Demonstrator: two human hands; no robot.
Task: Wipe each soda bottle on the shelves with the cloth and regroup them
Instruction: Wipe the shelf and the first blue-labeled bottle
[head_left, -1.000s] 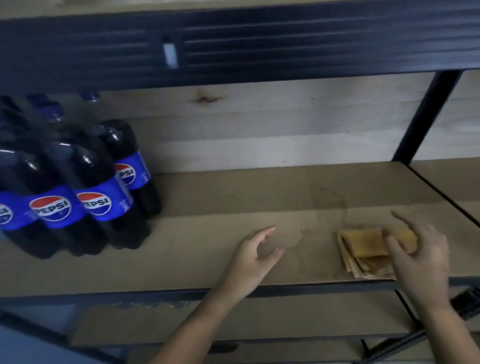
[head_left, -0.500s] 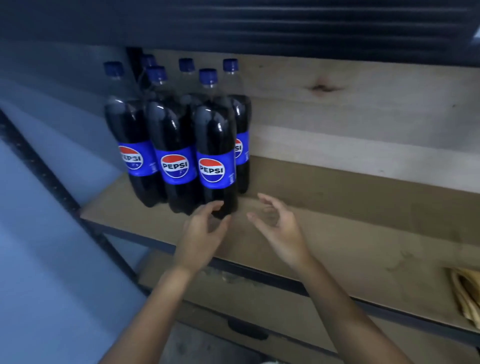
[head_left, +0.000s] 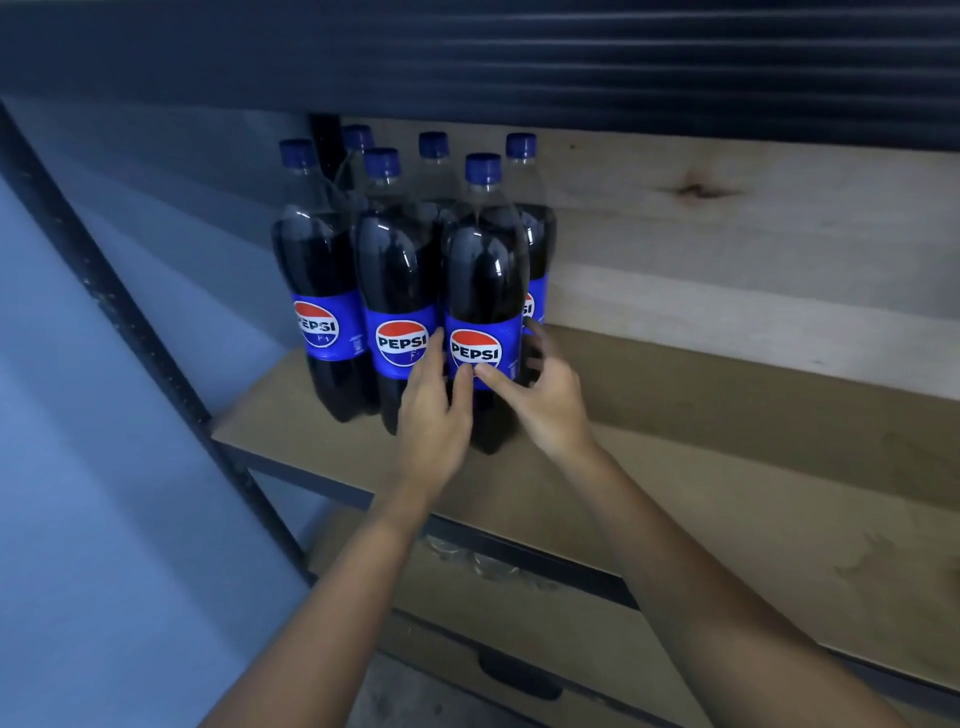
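Observation:
Several dark Pepsi soda bottles (head_left: 395, 270) with blue caps and blue labels stand upright in a tight cluster at the left end of the wooden shelf (head_left: 727, 493). Both my hands are on the front right bottle (head_left: 485, 280) at label height. My left hand (head_left: 434, 410) grips its left side, fingers between it and the middle front bottle, thumb on the front. My right hand (head_left: 545, 400) wraps the right side, its thumb lying across the label. The cloth is out of view.
A black metal post (head_left: 130, 322) runs diagonally left of the bottles, with a blue wall (head_left: 104, 519) beyond it. A dark shelf beam (head_left: 519, 52) hangs close above the caps. Bare board stretches to the right. A lower shelf (head_left: 467, 597) lies beneath.
My view swung left from the cloth to the bottle cluster. Both hands moved forward from the bare shelf and closed around the front right bottle.

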